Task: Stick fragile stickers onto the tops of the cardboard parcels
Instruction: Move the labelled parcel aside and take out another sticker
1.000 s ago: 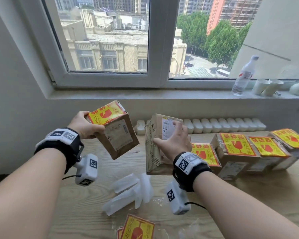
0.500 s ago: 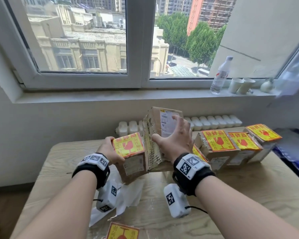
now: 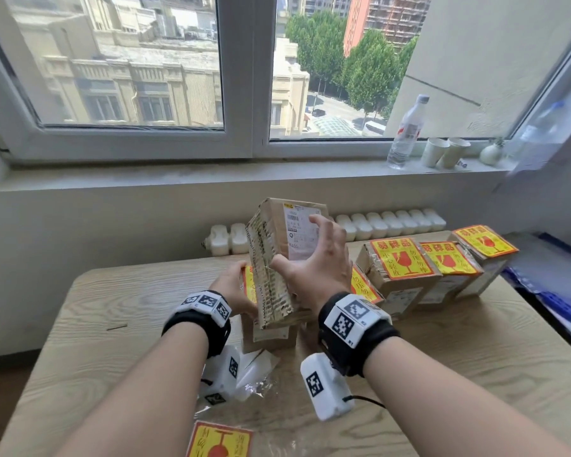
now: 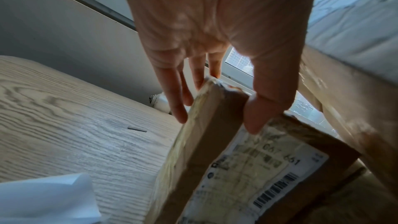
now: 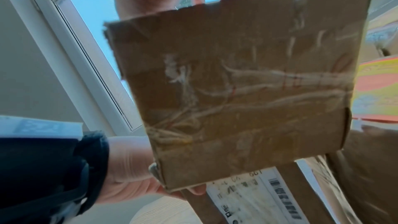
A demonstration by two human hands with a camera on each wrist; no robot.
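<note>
**Two parcels in hand above the surface**

Our right hand (image 3: pixel 314 268) grasps the unlabelled parcel (image 3: pixel 285 258) upright; our left hand (image 3: pixel 233 288) grasps the stickered parcel (image 4: pixel 226 168) just beside. We judge crowding could knock either from our fingers (image 4: pixel 172 94).

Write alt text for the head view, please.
Right hand holds a tall unstickered parcel upright over a wooden table; left hand grips a stickered parcel behind it. Three more stickered parcels line up to the right, below a window.
</note>
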